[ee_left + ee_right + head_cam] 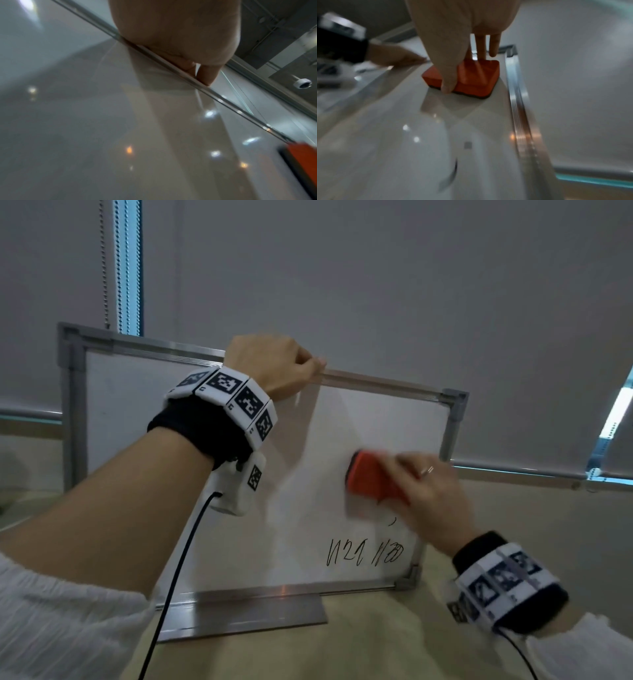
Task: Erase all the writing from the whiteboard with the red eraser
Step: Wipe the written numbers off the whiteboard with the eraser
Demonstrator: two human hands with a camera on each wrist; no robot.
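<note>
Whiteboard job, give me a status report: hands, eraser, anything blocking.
Left hand grips whiteboard top edge. Right hand presses red eraser on board. Writing remains below eraser. Nothing blocking.

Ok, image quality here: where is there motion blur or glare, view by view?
Head view: right hand and red eraser smeared, writing sharp. Left wrist view: lamp glints on the whiteboard, eraser edge blurred. Right wrist view: soft throughout, frame streaked.

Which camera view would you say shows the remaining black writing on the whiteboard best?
The head view: the writing sits sharp below the red eraser. The right wrist view shows only a blurred dark stroke; the left wrist view shows none.
</note>
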